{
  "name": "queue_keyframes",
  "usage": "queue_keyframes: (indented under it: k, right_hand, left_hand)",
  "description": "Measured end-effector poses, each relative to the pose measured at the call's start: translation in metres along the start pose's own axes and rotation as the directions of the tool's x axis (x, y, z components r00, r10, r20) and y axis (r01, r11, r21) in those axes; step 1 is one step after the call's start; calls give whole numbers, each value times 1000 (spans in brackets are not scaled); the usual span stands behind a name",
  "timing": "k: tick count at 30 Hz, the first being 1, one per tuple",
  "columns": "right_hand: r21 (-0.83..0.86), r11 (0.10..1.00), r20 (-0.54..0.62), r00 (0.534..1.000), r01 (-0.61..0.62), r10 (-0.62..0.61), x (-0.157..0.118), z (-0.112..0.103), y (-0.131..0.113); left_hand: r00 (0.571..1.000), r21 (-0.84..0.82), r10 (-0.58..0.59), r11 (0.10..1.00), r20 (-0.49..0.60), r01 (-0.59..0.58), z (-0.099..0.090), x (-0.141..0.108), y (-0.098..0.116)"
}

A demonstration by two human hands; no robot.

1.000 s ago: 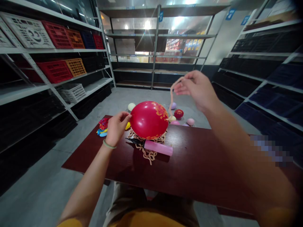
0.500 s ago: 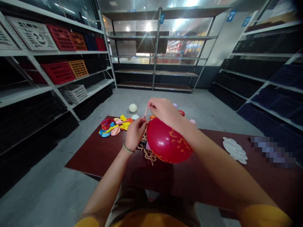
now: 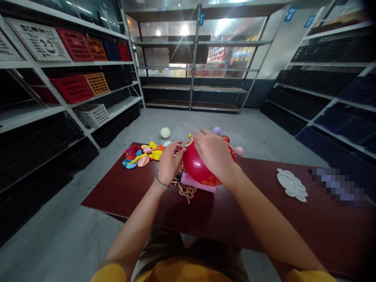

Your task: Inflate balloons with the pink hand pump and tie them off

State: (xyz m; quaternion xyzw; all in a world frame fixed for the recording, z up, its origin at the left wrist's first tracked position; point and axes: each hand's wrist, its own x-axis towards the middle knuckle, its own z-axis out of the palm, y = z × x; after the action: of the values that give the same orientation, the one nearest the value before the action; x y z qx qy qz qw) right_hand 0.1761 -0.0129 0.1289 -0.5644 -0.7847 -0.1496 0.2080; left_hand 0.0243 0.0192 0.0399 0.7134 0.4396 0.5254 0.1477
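A round red balloon with gold print (image 3: 197, 166) is inflated and sits low over the middle of the table. My right hand (image 3: 213, 152) is cupped over its top, and my left hand (image 3: 170, 163) pinches its upper left side with the fingertips. A pink hand pump (image 3: 197, 184) lies partly under the balloon. Next to it is a tangle of thin tan twisting balloons (image 3: 184, 191). A heap of flat, multicoloured balloons (image 3: 141, 155) lies left of my left hand. The balloon's neck is hidden by my fingers.
The dark red wooden table (image 3: 141, 199) holds a white flower-shaped plate (image 3: 291, 185) at the right. Small inflated balloons, one pale yellow (image 3: 165, 132) and one purple (image 3: 216, 130), lie on the grey floor beyond. Metal shelves with plastic crates (image 3: 73, 90) stand at the left.
The red balloon has moved down and left toward the table, uncovering the pink pump. My right hand has come down onto its top, and the tan strip between my fingers no longer shows.
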Motion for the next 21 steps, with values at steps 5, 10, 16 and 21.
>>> queue_keyframes:
  k: [5, 10, 16, 21]
  right_hand:
    - [28, 999, -130, 991, 33, -29, -11, 13, -2]
    - [151, 989, -132, 991, 3, 17, -19, 19, -1]
    - [491, 871, -86, 995, 6, 42, -28, 22, 4]
    - [525, 844, -153, 988, 106, -29, -35, 34, 12]
  left_hand:
    - [990, 15, -102, 995, 100, 101, -8, 4, 1]
    - [959, -151, -237, 954, 157, 261, -12, 14, -5]
    - [852, -499, -443, 692, 278, 522, -12, 19, 5]
    - [800, -645, -508, 503, 319, 576, -8, 17, 15]
